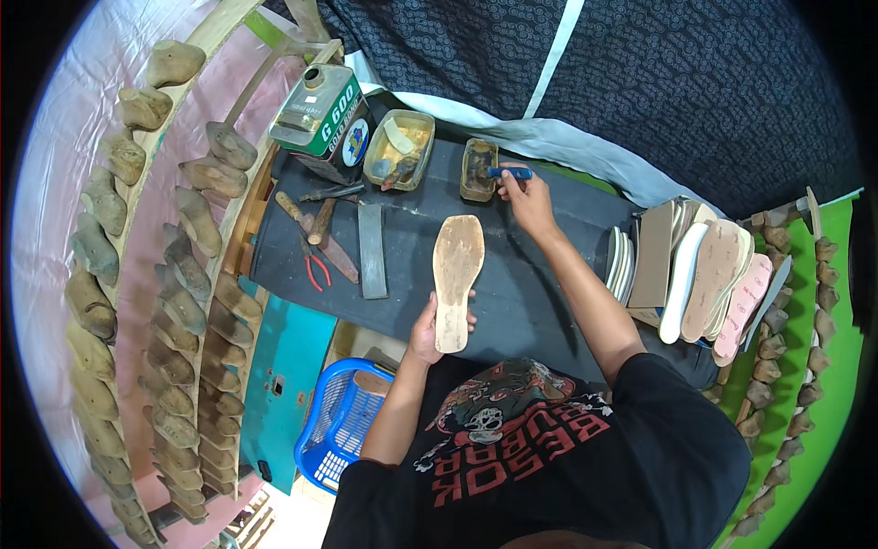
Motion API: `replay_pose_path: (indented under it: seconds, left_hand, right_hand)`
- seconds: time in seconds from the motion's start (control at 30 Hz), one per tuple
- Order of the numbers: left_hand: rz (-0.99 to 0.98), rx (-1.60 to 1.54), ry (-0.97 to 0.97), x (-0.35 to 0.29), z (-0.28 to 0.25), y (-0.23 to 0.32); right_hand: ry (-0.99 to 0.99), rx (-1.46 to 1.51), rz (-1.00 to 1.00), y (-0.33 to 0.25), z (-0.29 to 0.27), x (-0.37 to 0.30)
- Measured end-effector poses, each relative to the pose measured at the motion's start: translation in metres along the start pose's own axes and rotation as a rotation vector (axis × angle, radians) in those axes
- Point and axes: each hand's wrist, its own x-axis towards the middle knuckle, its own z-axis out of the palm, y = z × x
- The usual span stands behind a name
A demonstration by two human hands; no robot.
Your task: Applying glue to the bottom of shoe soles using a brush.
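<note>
While the left hand (424,331) grips the sole (459,263), the right (529,202) is apart.

Green-and-silver rectangular metal can (318,123): large white letters and digits on side, smaller line below, round white-and-blue emblem (355,143). Black short-sleeved cloth T-shirt (658,430): big red block capitals in rows. Pink sole-shaped sheet (746,300): red print, too small to read.
</note>
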Motion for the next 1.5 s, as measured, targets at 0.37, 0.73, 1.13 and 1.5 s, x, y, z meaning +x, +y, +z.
replay_pose_path:
  seconds: [0.37,0.73,1.13,1.5]
  left_hand:
    - [0.041,-0.038,-0.042,0.016,0.024,0.009]
    - [0.096,-0.055,-0.025,0.046,0.073,0.016]
    - [0.006,0.012,-0.069,0.078,0.138,-0.003]
    - [0.008,0.011,-0.058,0.067,0.187,-0.014]
  right_hand:
    - [0.058,0.259,-0.034,-0.013,-0.022,0.004]
    - [-0.182,0.298,-0.089,-0.110,-0.082,-0.115]
    - [-0.418,-0.131,-0.556,-0.134,-0.124,-0.176]
    - [-0.154,-0.150,-0.731,-0.137,-0.163,-0.172]
